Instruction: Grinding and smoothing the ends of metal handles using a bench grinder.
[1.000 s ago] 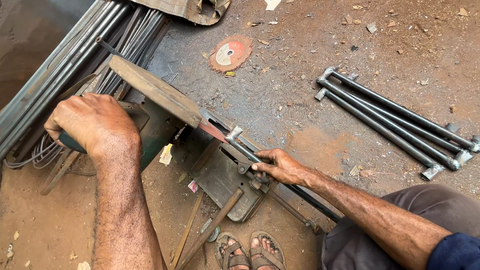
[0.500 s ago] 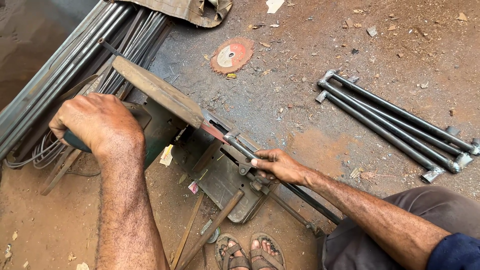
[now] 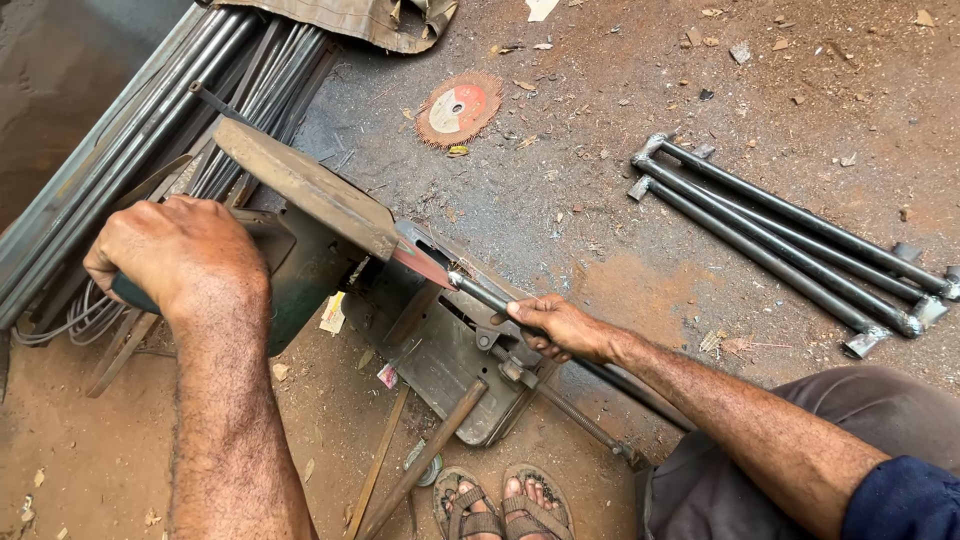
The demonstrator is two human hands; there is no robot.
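Left hand (image 3: pixel 175 255): left of centre in the frame, fingers wrapped tight round the dark handle of the chop saw (image 3: pixel 330 250).
Right hand (image 3: pixel 560 328): centre, lower half, fingers curled round the steel rod (image 3: pixel 480 290), pinning it to the saw's base plate (image 3: pixel 450 370).
Steel rod, position: on the base plate, its near end just under the rusty blade guard (image 3: pixel 310 185).
Steel rod, axis: long axis runs diagonally, its tip pointing to the upper left at the blade, its tail passing under the right forearm toward the lower right.
Handling note: judged best to keep the rod flat and hard against the fence, the grip well back from the blade, and the handle lowered steadily.
Cut rods (image 3: pixel 790 235): four, parallel, at the right, well apart from the saw.
Spent disc (image 3: pixel 457 106): upper centre, flat on the ground.
Stock bars (image 3: pixel 150 120): bundle at the upper left.
Sandalled feet (image 3: pixel 505 500): bottom centre.
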